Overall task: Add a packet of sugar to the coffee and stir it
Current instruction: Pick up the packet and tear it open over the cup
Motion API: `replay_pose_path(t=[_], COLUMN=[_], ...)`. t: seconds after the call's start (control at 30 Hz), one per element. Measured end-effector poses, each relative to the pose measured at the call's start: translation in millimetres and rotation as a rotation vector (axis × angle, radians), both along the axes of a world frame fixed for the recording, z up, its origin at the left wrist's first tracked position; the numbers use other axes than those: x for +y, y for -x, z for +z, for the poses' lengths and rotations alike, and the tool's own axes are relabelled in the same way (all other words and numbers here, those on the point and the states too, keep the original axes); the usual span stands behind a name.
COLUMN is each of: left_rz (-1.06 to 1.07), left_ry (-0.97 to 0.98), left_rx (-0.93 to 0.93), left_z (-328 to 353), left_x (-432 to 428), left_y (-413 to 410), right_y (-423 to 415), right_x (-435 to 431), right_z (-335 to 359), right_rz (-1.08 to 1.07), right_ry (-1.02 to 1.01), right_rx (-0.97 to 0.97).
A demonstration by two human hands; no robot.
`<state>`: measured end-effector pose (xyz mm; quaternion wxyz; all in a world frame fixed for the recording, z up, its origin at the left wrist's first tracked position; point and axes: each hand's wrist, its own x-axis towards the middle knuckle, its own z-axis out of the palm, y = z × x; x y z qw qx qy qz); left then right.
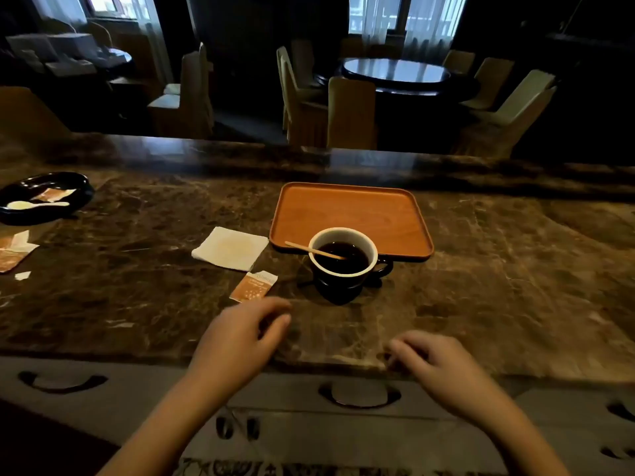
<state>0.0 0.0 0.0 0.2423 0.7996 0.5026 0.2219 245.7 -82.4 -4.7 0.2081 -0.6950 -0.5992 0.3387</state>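
A dark cup (343, 269) with a white inside holds black coffee on the marble counter. A wooden stir stick (314, 250) leans in it, pointing up and left over the rim. A torn brown sugar packet (253, 286) lies flat just left of the cup. My left hand (240, 338) hovers just below the packet with fingers curled and apart, holding nothing. My right hand (436, 362) rests near the counter's front edge, below and right of the cup, fingers loosely bent and empty.
An orange tray (350, 214) sits behind the cup. A white napkin (231, 248) lies left of it. A black dish (44, 197) with a spoon and a packet is at far left, with torn packets (13, 250) below it. Drawer handles line the counter front.
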Motion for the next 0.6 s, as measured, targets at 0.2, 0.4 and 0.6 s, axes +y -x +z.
replay_pose_path(t=[0.2,0.4,0.6], left_rz=[0.380,0.434,0.408], left_ry=[-0.129,-0.107,0.016], left_rx=[0.083,0.194,0.139], left_z=[-26,-33,-33], left_x=[50,62,70], left_y=[12,10,10], right_y=[9,19,19], right_x=[35,35,36], right_z=[-23,-48,-58], right_rz=[-0.139,-0.149,-0.078], right_ry=[-0.212,-0.365,-0.365], right_rx=[-0.261,-0.504,-0.641])
